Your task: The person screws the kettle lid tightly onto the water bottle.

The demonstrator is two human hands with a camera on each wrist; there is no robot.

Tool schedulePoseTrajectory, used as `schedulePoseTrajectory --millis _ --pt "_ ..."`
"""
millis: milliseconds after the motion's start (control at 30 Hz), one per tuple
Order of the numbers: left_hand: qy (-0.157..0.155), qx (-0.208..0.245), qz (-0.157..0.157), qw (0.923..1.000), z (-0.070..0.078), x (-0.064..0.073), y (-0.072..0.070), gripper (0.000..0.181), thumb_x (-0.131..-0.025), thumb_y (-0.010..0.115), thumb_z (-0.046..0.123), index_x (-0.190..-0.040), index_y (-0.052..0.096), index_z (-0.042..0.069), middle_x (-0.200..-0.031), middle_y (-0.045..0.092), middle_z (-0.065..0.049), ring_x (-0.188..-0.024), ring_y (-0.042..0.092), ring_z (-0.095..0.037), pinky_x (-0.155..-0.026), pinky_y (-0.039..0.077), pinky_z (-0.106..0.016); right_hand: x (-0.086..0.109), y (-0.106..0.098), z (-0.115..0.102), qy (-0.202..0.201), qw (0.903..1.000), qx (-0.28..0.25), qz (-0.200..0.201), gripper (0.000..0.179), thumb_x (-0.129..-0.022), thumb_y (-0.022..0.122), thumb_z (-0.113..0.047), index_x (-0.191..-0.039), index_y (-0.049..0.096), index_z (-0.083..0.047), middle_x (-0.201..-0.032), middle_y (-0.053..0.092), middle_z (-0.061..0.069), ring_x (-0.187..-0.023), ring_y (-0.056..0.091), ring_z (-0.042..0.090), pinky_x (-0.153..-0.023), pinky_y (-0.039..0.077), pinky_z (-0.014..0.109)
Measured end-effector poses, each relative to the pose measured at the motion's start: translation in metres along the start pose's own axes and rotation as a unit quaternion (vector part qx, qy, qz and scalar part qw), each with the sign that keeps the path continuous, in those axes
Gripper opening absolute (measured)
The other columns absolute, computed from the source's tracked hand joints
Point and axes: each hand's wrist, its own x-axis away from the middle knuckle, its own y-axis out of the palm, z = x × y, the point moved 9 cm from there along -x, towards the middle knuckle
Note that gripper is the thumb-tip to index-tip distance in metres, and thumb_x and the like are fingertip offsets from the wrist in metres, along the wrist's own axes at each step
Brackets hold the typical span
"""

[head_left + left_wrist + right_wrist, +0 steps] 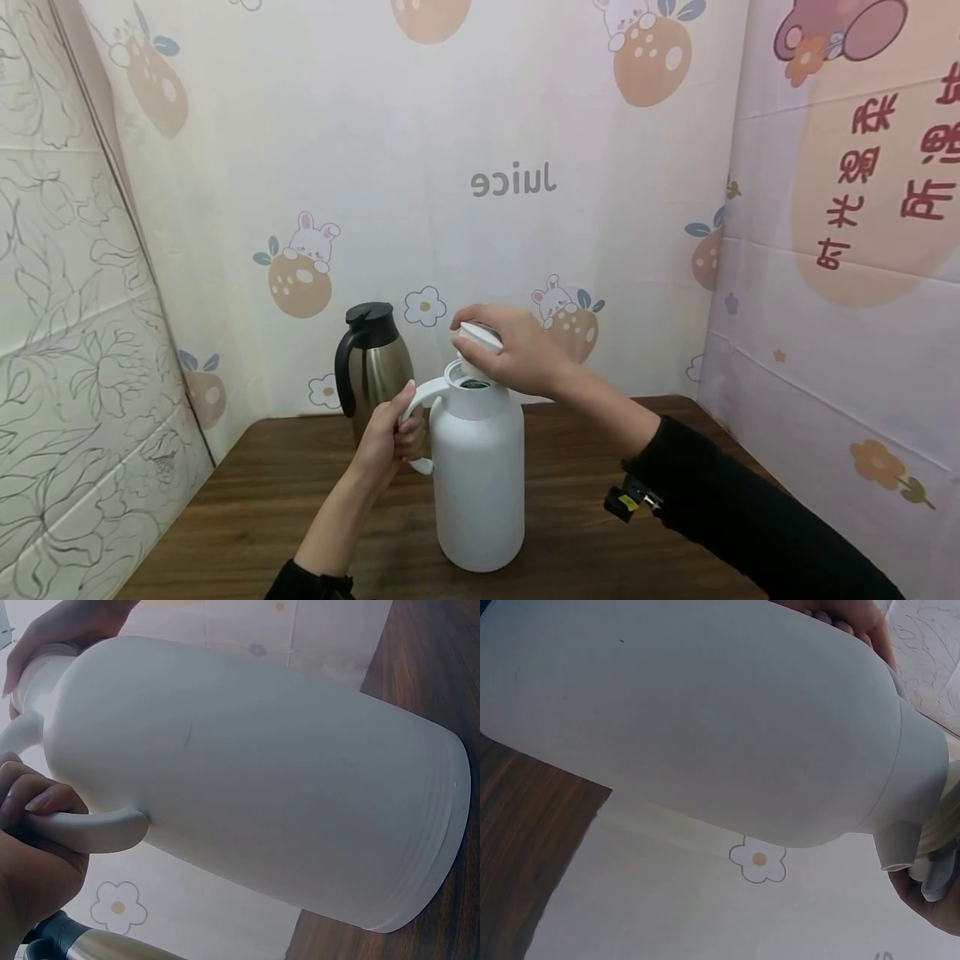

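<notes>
A white thermos jug (480, 483) stands upright on the brown table. My left hand (386, 433) grips its handle (429, 390), fingers curled round it. At the top, my right hand (525, 348) holds the white lid (480, 336) between thumb and fingers. The lid is tilted over the jug's mouth, and a dark opening shows beneath it. In the left wrist view the jug's body (255, 772) fills most of the picture, with the left hand (34, 825) on the handle. The right wrist view shows the jug's short spout (898, 844) beside the partly hidden right hand (937, 907).
A steel thermos jug (382, 371) with a black top and handle stands behind and left of the white one. The wooden table (615, 533) reaches back to a patterned cloth wall (360, 167). More cloth hangs on both sides.
</notes>
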Motion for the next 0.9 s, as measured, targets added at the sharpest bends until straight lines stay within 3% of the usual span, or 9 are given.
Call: schedulePoseTrajectory --millis 233,467,900 --pt "0.000 0.003 0.001 1.0000 0.000 0.001 0.000 0.058 -0.115 0.037 0.045 -0.068 0.032 0.012 -0.055 0.034 0.011 -0.047 0.032 -0.005 -0.049 0.027 -0.023 0.000 0.009 -0.009 -0.051 0.9985 0.013 -0.015 0.024 -0.100 0.070 -0.031 -0.121 0.075 -0.021 -0.114 0.072 -0.004 -0.090 0.065 0.011 -0.069 0.056 0.030" --pt "0.005 0.004 -0.001 1.0000 0.002 0.001 0.002 0.058 -0.115 0.036 0.043 -0.070 0.030 0.008 -0.055 0.033 0.010 -0.048 0.029 -0.007 -0.049 0.023 -0.026 0.001 0.016 -0.015 -0.082 0.9954 0.032 -0.037 0.028 -0.099 0.073 -0.031 -0.125 0.076 -0.020 -0.118 0.073 -0.003 -0.101 0.068 0.011 -0.076 0.057 0.027" --pt "0.008 0.008 0.002 0.9999 0.002 0.000 0.001 0.057 -0.115 0.038 0.044 -0.068 0.033 0.013 -0.054 0.035 0.012 -0.047 0.032 -0.005 -0.049 0.026 -0.024 0.002 0.026 -0.023 -0.146 0.9851 0.065 -0.065 0.029 -0.098 0.074 -0.031 -0.124 0.077 -0.018 -0.117 0.074 0.001 -0.104 0.066 0.010 -0.084 0.055 0.028"
